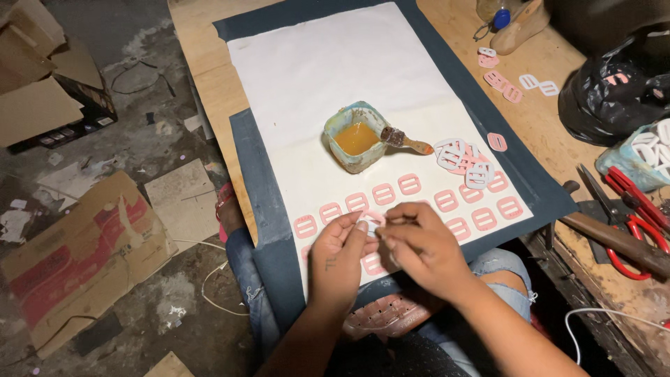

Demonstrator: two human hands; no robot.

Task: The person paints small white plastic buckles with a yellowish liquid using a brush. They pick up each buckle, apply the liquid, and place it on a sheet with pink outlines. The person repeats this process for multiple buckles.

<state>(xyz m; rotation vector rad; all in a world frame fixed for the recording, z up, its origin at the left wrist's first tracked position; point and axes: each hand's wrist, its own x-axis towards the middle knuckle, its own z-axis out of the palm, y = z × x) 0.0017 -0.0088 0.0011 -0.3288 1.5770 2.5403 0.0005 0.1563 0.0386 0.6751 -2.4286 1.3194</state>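
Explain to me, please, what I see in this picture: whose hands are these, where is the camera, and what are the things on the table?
There is no machine here. A person wears one camera on the head, so you look down at that person's own two bare hands. The left hand and the right hand meet over the near edge of a white sheet, and together they pinch a small white buckle.

The sheet lies on a dark mat on a wooden table. On the sheet, pink buckles lie in rows, with a loose pile of white buckles beside them. Behind the rows stands a small square pot of orange liquid, perhaps glue, with a brush resting on its rim. To the right lie red scissors and a black bag. Cardboard lies on the floor at the left.
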